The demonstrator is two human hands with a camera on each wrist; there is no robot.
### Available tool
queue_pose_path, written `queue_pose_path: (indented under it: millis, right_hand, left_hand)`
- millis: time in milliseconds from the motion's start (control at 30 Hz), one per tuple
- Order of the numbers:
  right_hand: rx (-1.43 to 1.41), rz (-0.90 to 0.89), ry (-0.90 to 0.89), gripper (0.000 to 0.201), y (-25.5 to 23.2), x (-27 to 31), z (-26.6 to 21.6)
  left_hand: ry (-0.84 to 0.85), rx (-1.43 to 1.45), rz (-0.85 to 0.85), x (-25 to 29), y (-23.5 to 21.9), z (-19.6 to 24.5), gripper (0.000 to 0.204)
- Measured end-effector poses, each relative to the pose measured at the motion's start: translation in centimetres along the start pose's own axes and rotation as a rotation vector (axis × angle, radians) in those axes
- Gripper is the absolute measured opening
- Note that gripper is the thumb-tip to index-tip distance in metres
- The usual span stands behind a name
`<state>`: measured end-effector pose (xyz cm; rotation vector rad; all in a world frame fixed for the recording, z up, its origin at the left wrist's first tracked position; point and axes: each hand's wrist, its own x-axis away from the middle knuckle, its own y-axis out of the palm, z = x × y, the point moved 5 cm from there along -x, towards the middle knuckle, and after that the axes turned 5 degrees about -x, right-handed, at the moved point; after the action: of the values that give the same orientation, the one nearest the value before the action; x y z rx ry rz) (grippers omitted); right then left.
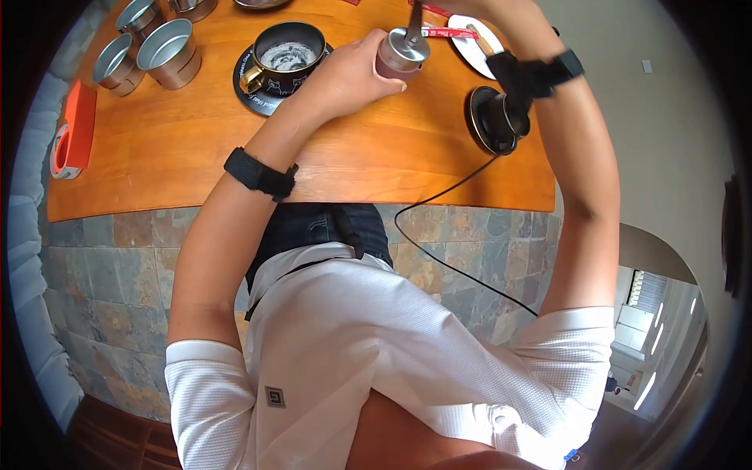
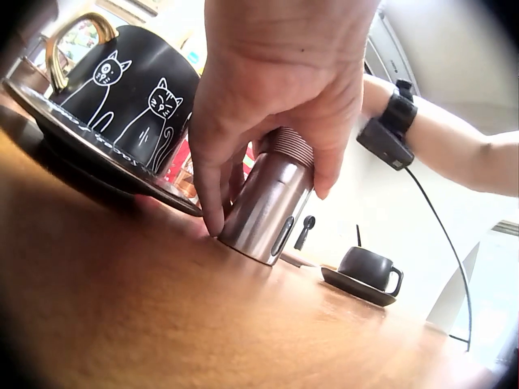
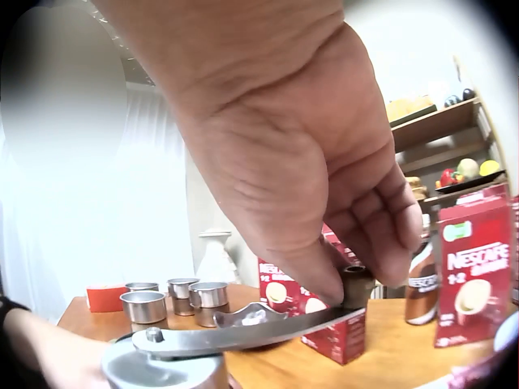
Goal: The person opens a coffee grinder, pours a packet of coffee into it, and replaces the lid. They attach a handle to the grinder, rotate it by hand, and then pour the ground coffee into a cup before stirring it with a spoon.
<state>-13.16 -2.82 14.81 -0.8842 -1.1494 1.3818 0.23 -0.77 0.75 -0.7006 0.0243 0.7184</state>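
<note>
A steel hand grinder stands upright on the wooden table. My left hand grips its body; in the left wrist view the thumb and fingers of that hand wrap the cylinder. My right hand is above the grinder and pinches the dark knob at the end of the crank arm. In the head view this right hand is mostly cut off by the top edge. A black mug with cat drawings sits on its saucer just left of the grinder.
A small black cup on a saucer stands right of the grinder, and a white plate with a red sachet lies behind it. Several metal tins and an orange tape dispenser are at the left. Red Nescafe boxes stand beyond. A cable hangs off the front edge.
</note>
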Motion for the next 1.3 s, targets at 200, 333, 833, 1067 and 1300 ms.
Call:
queue_pose_path:
  millis: [200,333,833,1067,1300]
  right_hand:
    - [-0.221,-0.292,0.253,0.019,0.5,9.5,0.4]
    - [-0.079,-0.238,0.113,0.011,-0.3,14.0,-5.7]
    - [-0.349,0.145,-0.332,0.019,-2.3,0.0,-11.2]
    - [-0.143,0.173,0.011,0.015,2.3,-1.7,-0.2]
    - [-0.211,0.017,0.205,0.020,1.7,12.1,0.9]
  left_hand:
    - [0.000,-0.012,-0.045,0.0,-0.2,0.0,0.063]
    - [0.006,0.005,-0.046,-0.1,0.2,-0.5,0.062]
    - [0.018,0.137,-0.086,-0.6,0.8,-0.8,0.051]
    - [-0.044,0.024,-0.086,-0.1,-0.5,0.8,0.068]
    - [-0.028,0.049,-0.073,-0.1,-0.5,0.9,0.065]
